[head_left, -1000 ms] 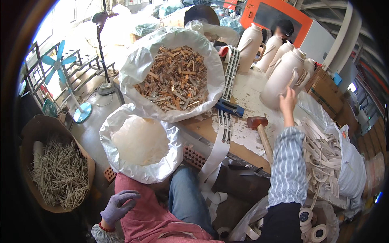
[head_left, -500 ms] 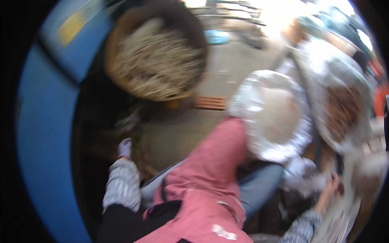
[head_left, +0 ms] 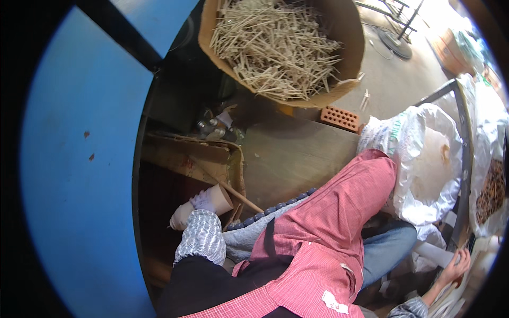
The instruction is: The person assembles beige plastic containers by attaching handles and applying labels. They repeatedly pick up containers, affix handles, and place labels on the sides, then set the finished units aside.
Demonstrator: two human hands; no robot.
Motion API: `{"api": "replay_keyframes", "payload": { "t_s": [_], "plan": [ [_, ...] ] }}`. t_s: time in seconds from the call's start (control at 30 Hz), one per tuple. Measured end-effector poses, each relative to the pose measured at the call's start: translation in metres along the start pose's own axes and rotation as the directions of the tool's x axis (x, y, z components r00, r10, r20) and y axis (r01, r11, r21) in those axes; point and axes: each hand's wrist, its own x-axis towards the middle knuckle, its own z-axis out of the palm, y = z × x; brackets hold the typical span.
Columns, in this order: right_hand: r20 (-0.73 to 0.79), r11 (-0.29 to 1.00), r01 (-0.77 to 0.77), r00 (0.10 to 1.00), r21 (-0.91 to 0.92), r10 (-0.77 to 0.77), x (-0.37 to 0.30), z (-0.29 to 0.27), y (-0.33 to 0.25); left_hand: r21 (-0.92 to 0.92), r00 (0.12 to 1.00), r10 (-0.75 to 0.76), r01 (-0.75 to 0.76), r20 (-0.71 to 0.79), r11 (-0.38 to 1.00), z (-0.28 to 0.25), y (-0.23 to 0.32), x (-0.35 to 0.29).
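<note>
Beside the brown cardboard box (head_left: 212,159), left grip (head_left: 204,201) around a pale cone (head_left: 204,204); right grip (head_left: 457,265) unclear.

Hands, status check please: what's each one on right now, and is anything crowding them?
Left hand, gloved, grips a pale tube down by the cardboard box. Right hand bare, on white strips at the bench. Stick beside the tube.

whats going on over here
A seated person in a pink checked apron has turned to their left. The gloved left hand grips a pale cup-like piece beside an open cardboard box. The bare right hand reaches out at the lower right. A round bin of thin sticks stands ahead.
</note>
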Motion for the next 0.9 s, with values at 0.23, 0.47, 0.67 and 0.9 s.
{"api": "replay_keyframes", "payload": {
  "t_s": [0.23, 0.47, 0.67, 0.9],
  "plan": [
    [0.266, 0.826, -0.369, 0.924, 0.426, 0.275, -0.01, 0.008, 0.012, -0.148, 0.896, -0.069, 0.147, 0.438, 0.978, 0.041, -0.139, 0.026],
    [0.616, 0.148, -0.6, 0.779, 0.786, -0.116, 0.006, 0.05, -0.149, -0.31, 0.728, 0.364, -0.612, -0.581, 0.728, -0.315, 0.011, -0.059],
    [0.615, -0.54, -0.739, 0.655, 0.403, -0.439, 0.026, 0.042, -0.219, 0.214, -0.245, 0.709, -0.968, -0.661, -0.135, -0.385, 0.191, -0.143],
    [0.513, -0.641, -0.58, 0.797, 0.503, -0.318, -0.011, 0.029, -0.18, -0.839, 0.386, 0.748, -0.326, -0.54, -0.436, -0.418, 0.323, -0.133]
  ]
}}
